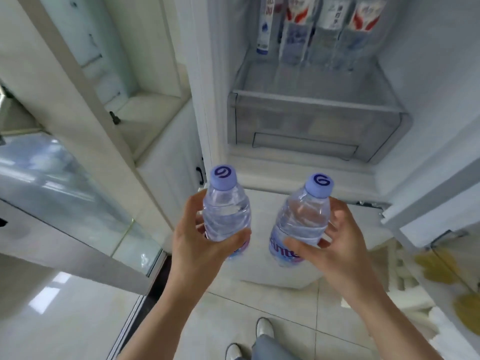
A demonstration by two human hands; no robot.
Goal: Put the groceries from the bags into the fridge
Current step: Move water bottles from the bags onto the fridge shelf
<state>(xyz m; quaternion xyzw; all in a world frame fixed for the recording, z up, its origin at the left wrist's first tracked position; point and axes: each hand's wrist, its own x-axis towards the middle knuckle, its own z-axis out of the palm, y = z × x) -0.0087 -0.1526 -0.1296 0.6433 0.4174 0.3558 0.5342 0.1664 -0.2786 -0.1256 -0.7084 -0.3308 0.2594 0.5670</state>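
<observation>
Head view, looking down: nearest are the person's white shoes on the pale tiled floor. Above them two bare forearms reach forward. The left hand grips the left water bottle, thumb curled across its front and fingers wrapped behind, holding it upright. The right hand grips the right water bottle the same way, thumb over the label and fingers round the far side; this bottle leans slightly to the right. Both bottles are clear plastic with lilac caps and stand apart, neither touching the other, in the air in front of the open fridge.

Beyond the bottles lies the fridge's bottom edge, then a clear crisper drawer, closed. On the glass shelf above the drawer, along its rear edge, stands a row of bottles with red-and-white and blue labels, side by side. To the left stands the open fridge door with its white door bins. At the right edge, yellowish bags lie on the floor.
</observation>
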